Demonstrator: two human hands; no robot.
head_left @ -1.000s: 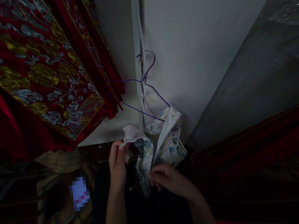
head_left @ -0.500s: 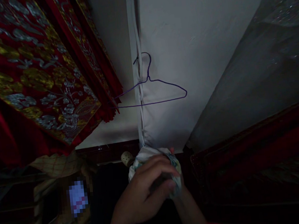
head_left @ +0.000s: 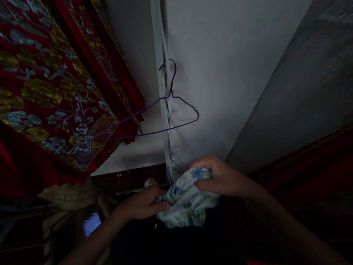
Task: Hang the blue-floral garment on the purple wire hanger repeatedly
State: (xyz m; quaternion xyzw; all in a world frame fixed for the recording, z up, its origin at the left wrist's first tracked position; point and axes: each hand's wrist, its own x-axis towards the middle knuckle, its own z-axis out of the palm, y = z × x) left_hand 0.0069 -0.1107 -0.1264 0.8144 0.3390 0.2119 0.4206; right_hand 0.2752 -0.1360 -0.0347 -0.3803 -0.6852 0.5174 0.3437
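A bunched white cloth (head_left: 185,204) with blue and yellow-green flowers is stretched between my two hands at the lower middle. My left hand (head_left: 147,203) pinches its left edge, thumb on top. The upper right part of it is gripped by my right hand (head_left: 216,176), with fingers curled over the fabric. What kind of piece the cloth is cannot be made out in its folds. Above it, a thin purple wire hanger (head_left: 156,132) hangs with nothing on it, hooked into white cords (head_left: 160,30) that run down the wall.
Red embroidered fabric (head_left: 41,92) hangs at the upper left, overlapping the hanger's left end. Clear plastic sheeting (head_left: 307,71) covers the right side above red cloth (head_left: 330,164). A pale perforated shoe (head_left: 151,183) lies behind my left hand. Wooden furniture (head_left: 47,247) stands lower left.
My hands have moved apart, the left to the left and the right up to the right, spreading the cloth that was bunched between them. The hanger has turned and swung leftward.
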